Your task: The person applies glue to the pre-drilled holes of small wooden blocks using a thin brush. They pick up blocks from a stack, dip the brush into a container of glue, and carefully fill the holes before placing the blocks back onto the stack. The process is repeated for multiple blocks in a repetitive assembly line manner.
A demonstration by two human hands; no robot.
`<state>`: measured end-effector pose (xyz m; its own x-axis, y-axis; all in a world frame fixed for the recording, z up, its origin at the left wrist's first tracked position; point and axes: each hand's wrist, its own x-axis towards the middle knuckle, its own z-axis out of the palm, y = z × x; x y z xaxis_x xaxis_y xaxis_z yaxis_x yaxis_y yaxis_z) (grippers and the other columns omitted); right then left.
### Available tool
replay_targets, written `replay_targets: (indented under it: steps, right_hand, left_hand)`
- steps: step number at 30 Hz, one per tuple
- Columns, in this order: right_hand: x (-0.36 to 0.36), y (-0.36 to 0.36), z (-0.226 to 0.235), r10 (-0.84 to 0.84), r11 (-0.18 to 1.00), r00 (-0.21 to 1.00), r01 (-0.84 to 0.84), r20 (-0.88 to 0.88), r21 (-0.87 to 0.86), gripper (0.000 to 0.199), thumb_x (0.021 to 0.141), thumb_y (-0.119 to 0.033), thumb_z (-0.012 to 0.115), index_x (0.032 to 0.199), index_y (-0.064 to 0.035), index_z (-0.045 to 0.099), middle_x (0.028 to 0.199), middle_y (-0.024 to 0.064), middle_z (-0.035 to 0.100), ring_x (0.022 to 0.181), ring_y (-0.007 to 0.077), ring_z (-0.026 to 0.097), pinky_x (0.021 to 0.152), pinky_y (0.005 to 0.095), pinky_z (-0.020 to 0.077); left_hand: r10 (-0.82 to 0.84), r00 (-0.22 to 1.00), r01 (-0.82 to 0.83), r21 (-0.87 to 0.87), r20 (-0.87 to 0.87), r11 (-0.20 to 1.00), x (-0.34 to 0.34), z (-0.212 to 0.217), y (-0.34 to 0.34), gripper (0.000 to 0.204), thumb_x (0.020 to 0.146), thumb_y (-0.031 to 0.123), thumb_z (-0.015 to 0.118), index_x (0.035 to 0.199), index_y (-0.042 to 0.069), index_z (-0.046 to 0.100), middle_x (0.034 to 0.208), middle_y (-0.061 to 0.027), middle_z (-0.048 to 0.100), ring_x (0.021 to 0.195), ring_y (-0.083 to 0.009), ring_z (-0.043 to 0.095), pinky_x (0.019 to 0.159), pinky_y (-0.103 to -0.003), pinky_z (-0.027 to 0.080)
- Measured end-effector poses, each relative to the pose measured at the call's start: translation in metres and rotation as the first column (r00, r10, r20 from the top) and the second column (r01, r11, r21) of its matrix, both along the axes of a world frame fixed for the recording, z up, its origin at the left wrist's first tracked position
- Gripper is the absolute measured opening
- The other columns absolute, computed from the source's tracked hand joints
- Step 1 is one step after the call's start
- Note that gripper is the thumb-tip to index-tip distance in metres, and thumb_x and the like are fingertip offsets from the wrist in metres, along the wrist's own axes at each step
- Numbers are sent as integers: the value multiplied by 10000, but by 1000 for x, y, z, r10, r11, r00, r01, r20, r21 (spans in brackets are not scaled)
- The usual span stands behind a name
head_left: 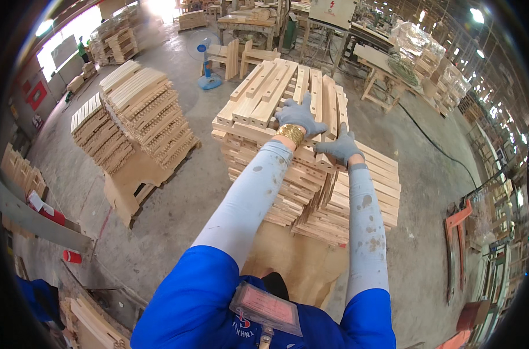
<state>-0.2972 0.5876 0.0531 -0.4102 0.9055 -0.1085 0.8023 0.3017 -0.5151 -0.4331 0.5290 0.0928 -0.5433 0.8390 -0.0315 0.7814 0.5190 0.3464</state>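
Both hands wear grey knit work gloves: the left hand (pixel 300 116) and the right hand (pixel 341 148). Gold-coloured bangles (pixel 290 134) stack at the left wrist, just below the glove cuff. Long, tight, pale grey arm sleeves (pixel 250 198) cover both forearms, marked with small dark brown spots and smudges, more on the right one. Above them comes a bright blue short-sleeved shirt (pixel 189 302). A clear plastic badge holder with a pinkish card (pixel 267 308) hangs at the chest.
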Motion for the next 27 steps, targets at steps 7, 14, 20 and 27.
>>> replay_targets:
  steps: [7, 14, 20, 27]
  right_hand:
    - [37, 4, -11, 43, 993, 998, -39, -41, 110, 1180, 462, -374, 728, 1397, 51, 148, 1410, 329, 172, 1225, 404, 400, 978, 338, 394]
    - [11, -8, 6, -97, 995, 990, 92, 102, 50, 1205, 463, -412, 732, 1424, -16, 122, 1419, 302, 187, 1167, 392, 470, 934, 343, 434]
    - [31, 5, -7, 12, 997, 681, -67, -732, -45, 619, 675, -345, 697, 1151, 14, 530, 1093, 142, 593, 984, 237, 555, 838, 337, 455]
    - [52, -152, 5, -270, 929, -76, -281, -960, -239, 887, 590, -229, 735, 1313, 23, 286, 1150, 169, 498, 1013, 260, 511, 810, 349, 473]
  left_hand:
    - [-72, 997, 71, -71, -11, 995, -3, -1, -17, 946, 562, 517, 674, 1360, 172, 303, 1285, -266, 361, 1146, -391, 468, 885, -476, 440]
    - [-15, 999, 15, -12, -50, 1000, -7, -10, -12, 934, 551, 529, 671, 1340, 140, 356, 1263, -258, 398, 1116, -386, 490, 863, -436, 464]
    - [-467, 878, 381, 434, 109, 817, -70, -37, -4, 557, 702, 325, 635, 1185, 61, 548, 1100, -130, 601, 1032, -237, 561, 832, -309, 476]
    - [-763, 646, 419, 847, -25, 327, -73, -100, -89, 452, 815, 202, 613, 1219, 43, 487, 1207, -126, 503, 1046, -244, 535, 845, -366, 503]
